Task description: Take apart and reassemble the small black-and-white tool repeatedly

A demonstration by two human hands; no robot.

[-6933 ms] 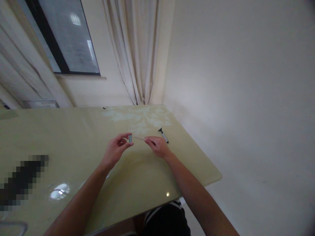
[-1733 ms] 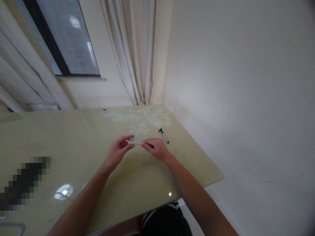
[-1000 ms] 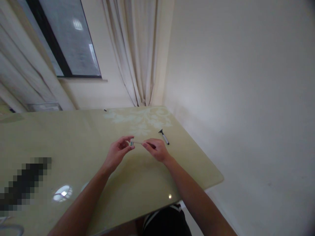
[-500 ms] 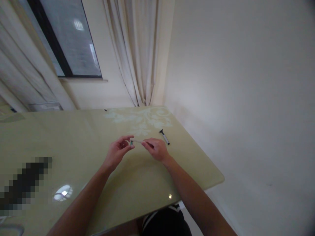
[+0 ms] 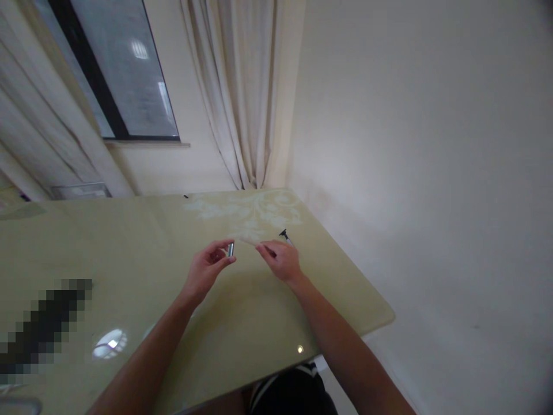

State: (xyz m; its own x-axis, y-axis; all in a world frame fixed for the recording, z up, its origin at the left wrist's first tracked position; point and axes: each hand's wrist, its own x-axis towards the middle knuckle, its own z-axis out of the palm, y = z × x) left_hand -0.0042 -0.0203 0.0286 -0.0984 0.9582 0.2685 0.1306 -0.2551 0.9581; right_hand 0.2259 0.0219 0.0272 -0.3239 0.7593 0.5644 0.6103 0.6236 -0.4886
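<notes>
My left hand point(image 5: 206, 266) pinches a small razor cartridge point(image 5: 231, 249) between thumb and fingertips, its metallic face turned to the right. My right hand point(image 5: 280, 259) is closed around a slim whitish stick point(image 5: 248, 240), which points left and is smeared by motion; I cannot make out its tip. A short gap separates the stick from the cartridge. Just behind my right hand lies a razor handle point(image 5: 284, 233) with a black head, its grey lower part mostly covered by that hand. Both hands are held over the pale green table point(image 5: 259, 323).
A tiny dark piece point(image 5: 186, 196) lies at the table's far edge. On the left is a blurred-out dark shape point(image 5: 47, 328). The white wall point(image 5: 410, 173) runs along the right side, with a curtain point(image 5: 242, 86) and a window point(image 5: 125, 69) behind the table.
The white stick has come away from the cartridge, moving right with my right hand. That hand now hides more of the razor handle. My left hand stays almost still.
</notes>
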